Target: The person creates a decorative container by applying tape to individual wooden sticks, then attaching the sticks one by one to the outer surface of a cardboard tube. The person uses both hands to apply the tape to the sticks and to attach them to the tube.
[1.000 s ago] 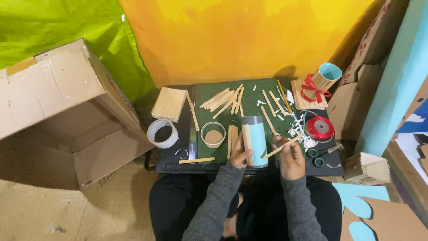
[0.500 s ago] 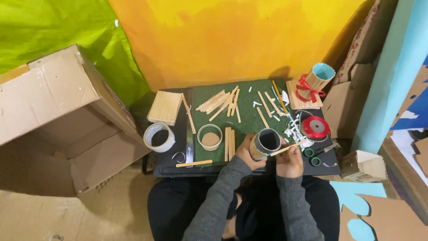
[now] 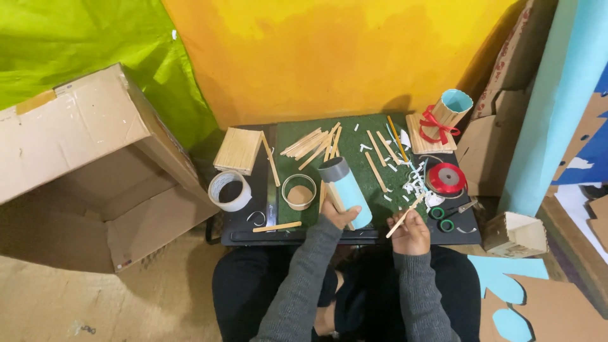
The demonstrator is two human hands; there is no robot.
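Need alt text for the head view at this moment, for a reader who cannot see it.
A seated person's left hand holds a light blue tube over a small dark table, while the right hand holds a wooden stick. More sticks, tape rolls, red ribbon and scissors lie around; an open cardboard box stands to the left.

The big cardboard box (image 3: 82, 171) gets chopped off by the left edge of the frame. The white scraps (image 3: 415, 183) by the red ribbon spool (image 3: 446, 178), right of center, are too tiny to make out. The left hand (image 3: 339, 215) covers the bottom of the light blue tube (image 3: 345, 193).
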